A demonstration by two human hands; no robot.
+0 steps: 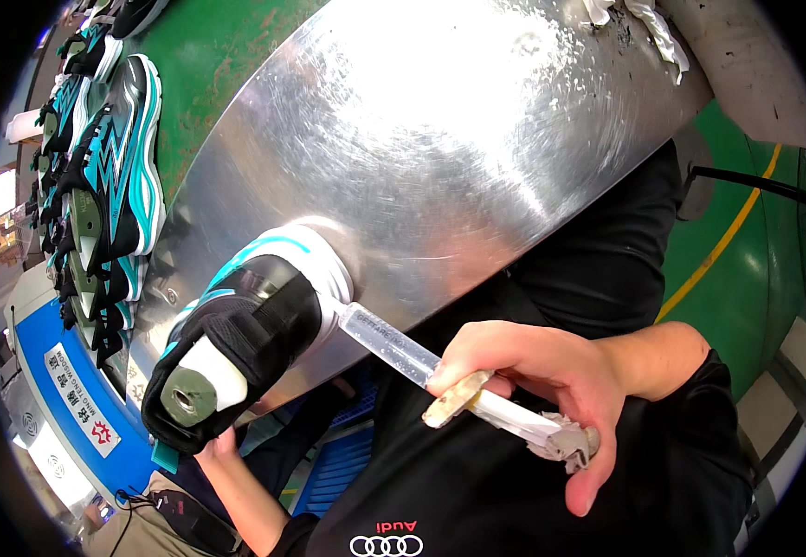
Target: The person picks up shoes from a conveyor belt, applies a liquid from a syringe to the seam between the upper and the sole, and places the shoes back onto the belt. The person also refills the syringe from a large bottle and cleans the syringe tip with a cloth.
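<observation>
The right hand (pixel 551 390) was closed around a clear-handled brush (pixel 449 371), pointing far-left at the shoe (pixel 245 343) on the steel worktop (pixel 440 139). The left hand (pixel 217 444), mostly hidden, probably gripped the shoe from below.

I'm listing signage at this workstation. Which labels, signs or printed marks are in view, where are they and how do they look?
Label: lower left on the blue machine edge; white rectangle, dark characters, red emblem.
Shirt mark: bottom centre on the black shirt; white linked rings, red lettering above.
</observation>
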